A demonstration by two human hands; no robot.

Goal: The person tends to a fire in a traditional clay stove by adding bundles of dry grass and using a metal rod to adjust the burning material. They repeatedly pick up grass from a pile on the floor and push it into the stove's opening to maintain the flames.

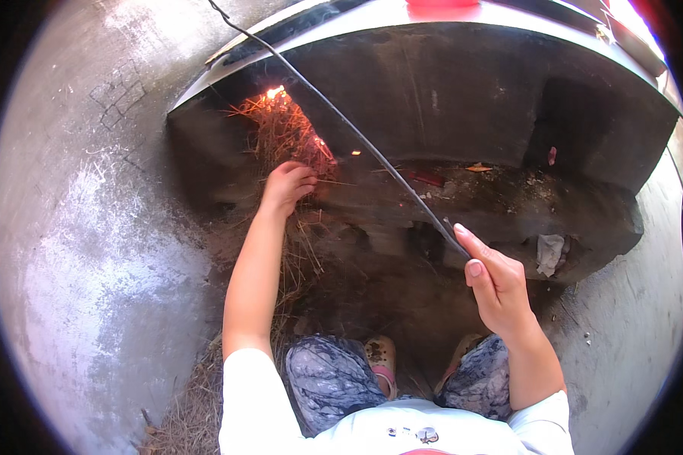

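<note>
My left hand (pixel 289 185) is at the mouth of a masonry stove, its fingers curled on a bundle of dry straw (pixel 282 131). Stalks stick out past the fingertips, and the palm is hidden. At the far end of the bundle, flames (pixel 275 92) burn, with a red glow along its right side. Clenched in my right hand (pixel 498 284) is a long thin metal poker (pixel 364 139). The poker slants up to the left across the stove front (pixel 432 85), and its bent tip rises past the stove's top edge.
A ledge below the stove front carries ash, a small ember (pixel 356 152) and a dry leaf (pixel 478 168). Crumpled pale paper or cloth (pixel 549 255) sits in a recess at right. More straw (pixel 190 409) lies on the floor by the left wall (pixel 108 273). A red object (pixel 441 3) stands on the stovetop.
</note>
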